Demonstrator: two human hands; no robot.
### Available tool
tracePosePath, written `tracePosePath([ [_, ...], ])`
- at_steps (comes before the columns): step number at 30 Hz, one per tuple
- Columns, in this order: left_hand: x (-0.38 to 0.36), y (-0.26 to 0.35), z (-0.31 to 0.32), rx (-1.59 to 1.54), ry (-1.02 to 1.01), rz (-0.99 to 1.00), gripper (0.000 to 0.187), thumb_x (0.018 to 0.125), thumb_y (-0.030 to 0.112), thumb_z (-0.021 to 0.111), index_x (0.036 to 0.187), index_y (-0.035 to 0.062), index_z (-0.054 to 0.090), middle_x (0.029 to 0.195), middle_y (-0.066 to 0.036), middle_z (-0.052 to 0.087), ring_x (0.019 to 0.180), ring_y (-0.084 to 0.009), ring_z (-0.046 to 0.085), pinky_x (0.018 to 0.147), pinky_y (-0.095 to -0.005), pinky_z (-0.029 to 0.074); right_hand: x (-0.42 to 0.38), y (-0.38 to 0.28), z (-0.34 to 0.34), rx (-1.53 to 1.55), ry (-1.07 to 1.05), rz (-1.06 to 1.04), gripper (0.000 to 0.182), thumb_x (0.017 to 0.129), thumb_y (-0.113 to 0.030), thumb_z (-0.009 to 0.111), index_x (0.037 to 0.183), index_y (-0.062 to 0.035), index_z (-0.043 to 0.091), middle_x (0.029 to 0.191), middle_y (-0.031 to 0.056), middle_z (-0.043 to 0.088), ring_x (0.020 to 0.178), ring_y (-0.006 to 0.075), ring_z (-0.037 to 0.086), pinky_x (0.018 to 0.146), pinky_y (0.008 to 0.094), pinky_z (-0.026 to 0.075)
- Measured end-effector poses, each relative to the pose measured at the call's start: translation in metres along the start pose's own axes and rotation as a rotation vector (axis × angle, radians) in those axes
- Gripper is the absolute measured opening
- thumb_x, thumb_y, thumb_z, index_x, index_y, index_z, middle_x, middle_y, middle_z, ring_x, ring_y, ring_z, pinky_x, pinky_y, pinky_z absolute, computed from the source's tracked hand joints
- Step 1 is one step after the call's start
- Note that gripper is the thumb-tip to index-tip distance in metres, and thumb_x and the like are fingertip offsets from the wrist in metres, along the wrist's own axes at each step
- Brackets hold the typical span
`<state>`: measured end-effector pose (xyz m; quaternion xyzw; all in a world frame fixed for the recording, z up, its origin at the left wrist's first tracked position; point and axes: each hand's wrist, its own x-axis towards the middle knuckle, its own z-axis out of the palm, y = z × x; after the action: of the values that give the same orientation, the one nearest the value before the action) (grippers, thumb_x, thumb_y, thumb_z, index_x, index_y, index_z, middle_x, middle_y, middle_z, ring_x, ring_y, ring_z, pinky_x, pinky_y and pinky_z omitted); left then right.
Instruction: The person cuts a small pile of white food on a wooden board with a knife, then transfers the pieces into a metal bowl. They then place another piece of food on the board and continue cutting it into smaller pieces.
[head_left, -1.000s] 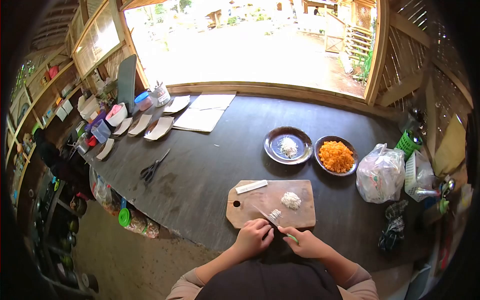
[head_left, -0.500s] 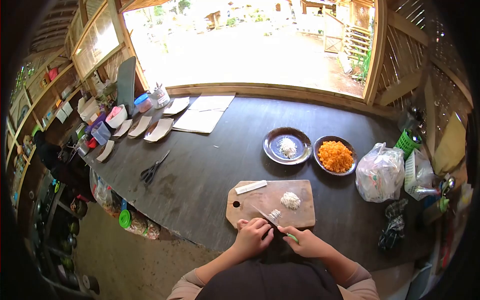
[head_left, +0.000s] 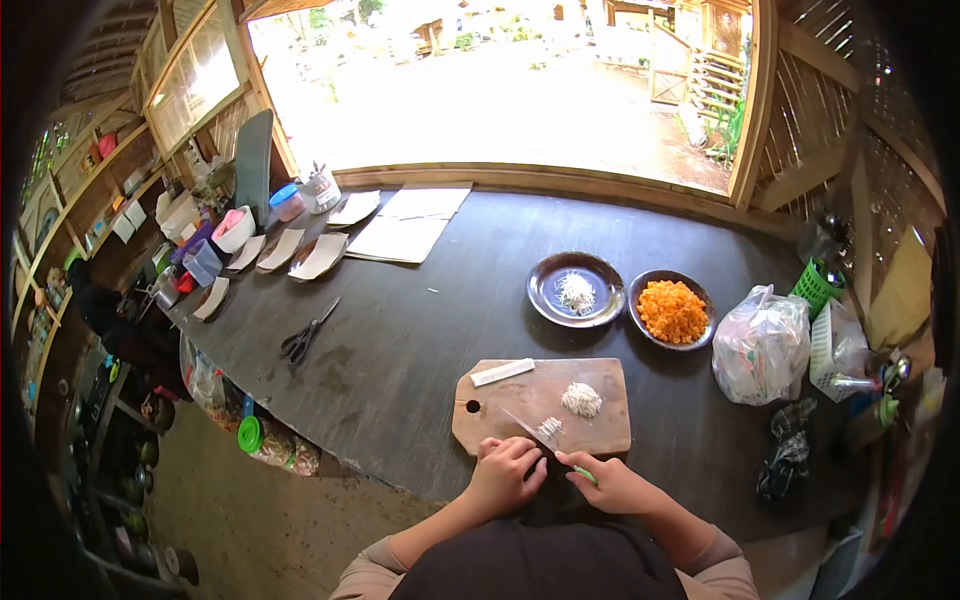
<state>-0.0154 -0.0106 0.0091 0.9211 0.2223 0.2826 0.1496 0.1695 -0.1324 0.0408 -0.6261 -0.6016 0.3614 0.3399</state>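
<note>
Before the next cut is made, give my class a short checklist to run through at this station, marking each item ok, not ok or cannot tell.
1. Green-handled knife held by its handle in the right hand: ok.
2. Left hand clear of the blade: cannot tell; its curled fingers are very close.
3. Wooden cutting board lying flat on the table: ok.
4. Board cleared of finished pieces: not ok; a chopped white pile lies on it.
5. White block away from the blade: ok, by the board's far edge.
6. Scissors off the board: ok, on the table to its left.
</note>
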Motion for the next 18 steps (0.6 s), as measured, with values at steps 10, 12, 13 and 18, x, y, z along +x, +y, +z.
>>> tracePosePath([
  [10,-0.001,-0.002,0.003,0.012,0.035,0.017,0.015,0.083,0.021,0.070,0.090,0.0076,0.070,0.098,-0.004,0.068,0.092,-0.0183,0.065,0.086,-0.0368,0.038,0.000,0.004,-0.003,0.000,-0.073,0.087,0.037,0.097,-0.018,0.059,0.133,-0.0157,0.055,0.070,0.0210,0.062,0.057,0.0293,0.061,0.062,0.0368,0.049],
  [12,-0.001,-0.001,0.003,0.012,0.038,0.015,0.015,0.083,0.021,0.070,0.090,0.0076,0.070,0.098,-0.004,0.068,0.092,-0.0183,0.065,0.087,-0.0368,0.038,0.001,0.012,0.006,0.012,0.001,-0.011,0.037,0.097,-0.018,0.058,0.133,-0.0161,0.054,0.065,0.0221,0.060,0.054,0.0310,0.060,0.059,0.0382,0.048],
  [13,-0.002,0.000,0.003,0.001,0.038,0.009,0.015,0.083,0.021,0.071,0.090,0.0076,0.070,0.097,-0.004,0.068,0.092,-0.0185,0.065,0.087,-0.0369,0.038,0.001,0.012,0.009,-0.014,0.018,-0.030,0.037,0.097,-0.018,0.058,0.133,-0.0161,0.054,0.065,0.0222,0.060,0.053,0.0311,0.059,0.058,0.0382,0.048],
  [18,-0.003,-0.003,0.005,0.005,0.063,0.015,0.015,0.082,0.020,0.071,0.090,0.0072,0.070,0.097,-0.004,0.068,0.092,-0.0190,0.065,0.086,-0.0370,0.039,-0.004,0.005,-0.002,-0.018,-0.013,0.007,0.037,0.097,-0.019,0.059,0.133,-0.0167,0.054,0.065,0.0225,0.060,0.053,0.0316,0.059,0.058,0.0386,0.048],
])
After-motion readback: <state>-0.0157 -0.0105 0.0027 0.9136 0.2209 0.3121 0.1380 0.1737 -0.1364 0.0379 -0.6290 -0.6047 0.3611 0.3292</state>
